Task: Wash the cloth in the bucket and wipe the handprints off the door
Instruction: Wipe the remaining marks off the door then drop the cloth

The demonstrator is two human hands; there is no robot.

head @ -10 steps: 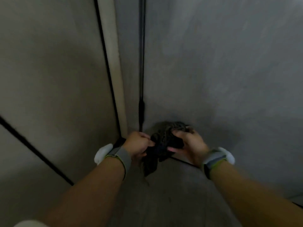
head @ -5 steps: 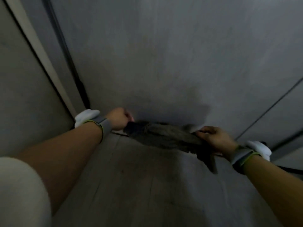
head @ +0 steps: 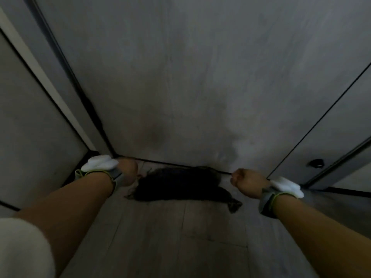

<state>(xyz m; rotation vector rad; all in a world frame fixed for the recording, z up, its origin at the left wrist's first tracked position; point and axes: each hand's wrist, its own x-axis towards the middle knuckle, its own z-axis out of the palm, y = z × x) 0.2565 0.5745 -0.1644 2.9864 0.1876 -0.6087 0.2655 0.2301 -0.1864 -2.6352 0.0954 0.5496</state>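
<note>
Since half a second ago, both hands are drawn further apart and the cloth (head: 180, 184) is pulled out wider between them, low at the foot of the door (head: 190, 77). No brand, label or legible writing is seen anywhere in the dim, blurred head view.

The cloth is dark, almost black, with a soft, slightly fuzzy texture; it is stretched into a long, sagging band, and one loose corner hangs down near the right end. It is held just above the floor (head: 170, 237), close to the line where the door meets it; whether it touches the door cannot be told.

The left hand (head: 127, 172) is closed in a fist at the cloth's left end, and the right hand (head: 248, 182) is closed in a fist at its right end; the fingers are curled tight, and the cloth's edges are taken to be gripped inside, though the exact pinch is hidden by the hands themselves.

A grey strap edged in yellow-green, topped by a white rounded pad, is worn on each wrist: the left wristband (head: 100, 167) and the right wristband (head: 281, 189).

The door is a flat, matt grey panel with faint mottled smudges. The floor is laid in pale planks with a wood-like grain. A small dark round fitting (head: 316, 163) is set in the panel to the right.
</note>
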